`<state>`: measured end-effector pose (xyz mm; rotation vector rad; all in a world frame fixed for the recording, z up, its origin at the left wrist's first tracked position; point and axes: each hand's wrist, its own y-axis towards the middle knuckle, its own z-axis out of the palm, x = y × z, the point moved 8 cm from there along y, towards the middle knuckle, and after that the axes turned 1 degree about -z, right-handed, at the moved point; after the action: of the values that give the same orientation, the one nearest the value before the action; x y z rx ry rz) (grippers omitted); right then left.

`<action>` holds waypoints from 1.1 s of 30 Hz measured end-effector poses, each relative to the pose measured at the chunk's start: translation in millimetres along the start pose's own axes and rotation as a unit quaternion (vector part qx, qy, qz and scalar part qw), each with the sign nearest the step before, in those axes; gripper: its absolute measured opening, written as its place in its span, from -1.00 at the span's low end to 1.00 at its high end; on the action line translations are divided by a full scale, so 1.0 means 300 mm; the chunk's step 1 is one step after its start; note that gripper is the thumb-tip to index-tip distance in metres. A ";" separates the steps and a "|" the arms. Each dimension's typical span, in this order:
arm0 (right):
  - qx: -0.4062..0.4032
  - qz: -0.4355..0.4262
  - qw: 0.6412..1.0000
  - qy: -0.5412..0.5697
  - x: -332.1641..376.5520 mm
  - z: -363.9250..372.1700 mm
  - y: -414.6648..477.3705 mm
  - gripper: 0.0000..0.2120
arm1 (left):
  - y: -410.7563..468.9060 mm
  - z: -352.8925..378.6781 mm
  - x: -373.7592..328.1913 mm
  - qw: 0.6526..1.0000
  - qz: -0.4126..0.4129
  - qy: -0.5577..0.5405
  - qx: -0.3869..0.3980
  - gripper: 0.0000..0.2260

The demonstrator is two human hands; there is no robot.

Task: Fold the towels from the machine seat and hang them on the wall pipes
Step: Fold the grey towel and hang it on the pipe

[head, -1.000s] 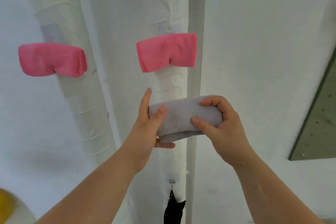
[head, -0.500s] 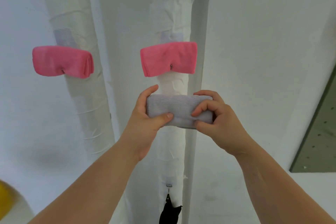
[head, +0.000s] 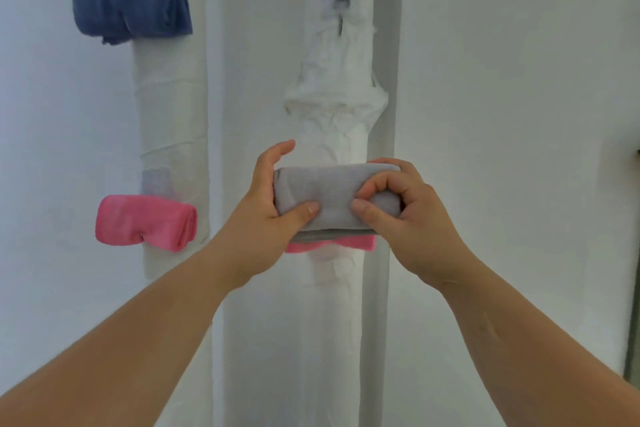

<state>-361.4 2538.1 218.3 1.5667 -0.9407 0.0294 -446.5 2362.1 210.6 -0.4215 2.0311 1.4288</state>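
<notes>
I hold a folded grey towel [head: 329, 196] flat in front of the right white-wrapped pipe [head: 337, 107]. My left hand [head: 266, 208] grips its left end, thumb on the front. My right hand [head: 401, 208] pinches its right end with curled fingers. Just under the grey towel peeks a pink towel [head: 330, 245] hung on that pipe, mostly hidden. Higher on the same pipe a bare metal hook [head: 341, 15] sticks out. The left pipe [head: 169, 114] carries a folded pink towel [head: 145, 222] and, above it, a folded dark blue towel [head: 131, 7].
White wall [head: 502, 114] runs behind and to the right of the pipes. A grey vertical strip [head: 388, 80] borders the right pipe. A dark edge shows at the far right [head: 633, 357].
The view has tilted upward, bringing the blue towel and the upper hook into sight. Both hands have raised the grey towel, which now covers most of the right pipe's pink towel.
</notes>
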 end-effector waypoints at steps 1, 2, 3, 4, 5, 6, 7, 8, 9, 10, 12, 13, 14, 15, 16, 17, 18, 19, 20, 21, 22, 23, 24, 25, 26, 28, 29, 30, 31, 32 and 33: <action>-0.001 -0.015 1.000 -0.022 0.019 -0.012 0.045 -0.84 | 0.042 -0.012 -0.030 1.000 0.005 0.001 0.003 -0.31; 0.000 -0.030 0.999 -0.040 0.040 -0.027 0.092 -0.80 | 0.086 -0.023 -0.061 1.000 0.011 0.000 0.008 -0.29; 0.000 -0.042 0.998 -0.053 0.059 -0.042 0.138 -0.76 | 0.130 -0.031 -0.092 1.000 0.018 -0.004 0.012 -0.27; -0.001 -0.051 0.997 -0.064 0.079 -0.056 0.184 -0.72 | 0.172 -0.040 -0.124 1.000 0.028 -0.007 0.012 -0.27; -0.004 -0.061 0.995 -0.075 0.101 -0.070 0.229 -0.69 | 0.214 -0.048 -0.156 0.999 0.040 -0.007 0.007 -0.29; -0.008 -0.071 0.994 -0.086 0.122 -0.082 0.273 -0.67 | 0.252 -0.056 -0.187 0.999 0.054 -0.003 0.000 -0.32; -0.014 -0.080 0.992 -0.098 0.143 -0.095 0.316 -0.66 | 0.288 -0.061 -0.216 0.998 0.070 0.005 -0.008 -0.36; -0.022 -0.090 0.990 -0.109 0.164 -0.107 0.359 -0.64 | 0.323 -0.066 -0.244 0.996 0.086 0.015 -0.016 -0.40; -0.031 -0.096 0.988 -0.118 0.183 -0.120 0.402 -0.64 | 0.358 -0.072 -0.270 0.994 0.103 0.024 -0.024 -0.44; -0.041 -0.101 0.986 -0.123 0.202 -0.133 0.446 -0.63 | 0.393 -0.079 -0.297 0.992 0.118 0.032 -0.035 -0.46; -0.064 -0.112 0.984 -0.121 0.237 -0.161 0.534 -0.65 | 0.469 -0.097 -0.351 0.986 0.151 0.046 -0.059 -0.49; -0.079 -0.117 0.983 -0.115 0.255 -0.176 0.576 -0.66 | 0.509 -0.102 -0.379 0.982 0.167 0.049 -0.068 -0.49; -0.090 -0.122 0.983 -0.106 0.273 -0.192 0.617 -0.67 | 0.548 -0.107 -0.405 0.980 0.180 0.047 -0.074 -0.48; -0.096 -0.125 0.983 -0.097 0.290 -0.205 0.656 -0.69 | 0.587 -0.111 -0.427 0.978 0.190 0.038 -0.078 -0.48; -0.098 -0.127 0.983 -0.087 0.306 -0.217 0.694 -0.70 | 0.625 -0.113 -0.447 0.977 0.196 0.029 -0.080 -0.48; -0.097 -0.130 0.984 -0.080 0.319 -0.227 0.730 -0.70 | 0.661 -0.115 -0.464 0.976 0.198 0.021 -0.082 -0.47; -0.095 -0.131 0.984 -0.077 0.329 -0.236 0.763 -0.70 | 0.692 -0.119 -0.477 0.976 0.199 0.015 -0.085 -0.47; -0.095 -0.132 0.984 -0.077 0.332 -0.243 0.793 -0.70 | 0.720 -0.124 -0.484 0.976 0.199 0.010 -0.088 -0.47; -0.096 -0.132 0.984 -0.077 0.330 -0.248 0.818 -0.69 | 0.743 -0.126 -0.484 0.976 0.196 0.004 -0.089 -0.47; -0.095 -0.130 0.984 -0.075 0.322 -0.251 0.839 -0.69 | 0.763 -0.126 -0.477 0.978 0.191 -0.003 -0.089 -0.47; -0.093 -0.127 0.985 -0.071 0.309 -0.251 0.854 -0.69 | 0.777 -0.125 -0.467 0.979 0.185 -0.007 -0.090 -0.47; -0.091 -0.122 0.986 -0.068 0.295 -0.247 0.866 -0.68 | 0.788 -0.123 -0.456 0.979 0.180 -0.006 -0.093 -0.47; -0.090 -0.116 0.987 -0.067 0.281 -0.243 0.875 -0.68 | 0.795 -0.123 -0.448 0.979 0.179 -0.002 -0.099 -0.47; -0.093 -0.112 0.987 -0.065 0.272 -0.240 0.881 -0.68 | 0.801 -0.126 -0.444 0.978 0.181 0.002 -0.106 -0.47; -0.097 -0.109 0.987 -0.062 0.267 -0.236 0.887 -0.68 | 0.805 -0.132 -0.442 0.976 0.185 0.003 -0.114 -0.46; -0.103 -0.109 0.987 -0.057 0.265 -0.229 0.897 -0.69 | 0.814 -0.144 -0.435 0.975 0.183 -0.001 -0.124 -0.47; -0.102 -0.107 0.987 -0.060 0.263 -0.223 0.900 -0.69 | 0.818 -0.149 -0.426 0.976 0.176 -0.003 -0.125 -0.47; -0.098 -0.105 0.987 -0.066 0.258 -0.216 0.900 -0.69 | 0.818 -0.151 -0.412 0.978 0.168 -0.003 -0.125 -0.48; -0.093 -0.100 0.988 -0.072 0.248 -0.209 0.899 -0.69 | 0.818 -0.149 -0.395 0.980 0.160 -0.002 -0.122 -0.49; -0.088 -0.096 0.989 -0.076 0.237 -0.203 0.893 -0.68 | 0.816 -0.147 -0.376 0.981 0.152 -0.003 -0.118 -0.49; -0.082 -0.092 0.989 -0.076 0.225 -0.198 0.887 -0.68 | 0.813 -0.144 -0.356 0.983 0.145 -0.007 -0.115 -0.49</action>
<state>-439.1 2572.5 485.9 1.5106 -0.8901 -0.2952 -518.2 2402.2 467.4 -0.2142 1.9839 1.8467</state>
